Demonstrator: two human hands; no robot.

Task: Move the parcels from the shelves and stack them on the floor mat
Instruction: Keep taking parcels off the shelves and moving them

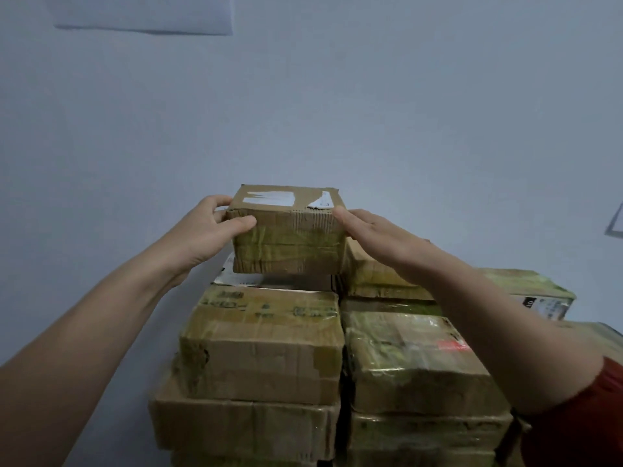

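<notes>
Top box: plain brown cardboard, matt, creased and scuffed. Yellowed clear tape wrapped round its front, slight sheen. Torn white paper label on the lid. Left box below: rough cardboard, worn edges, glossy tape strips across the top. Right box: cardboard almost fully wrapped in wrinkled glossy tape, strong glare. Wall: smooth matt paint. Sheet on it: matt paper. Sleeve: red cloth, matt.
</notes>
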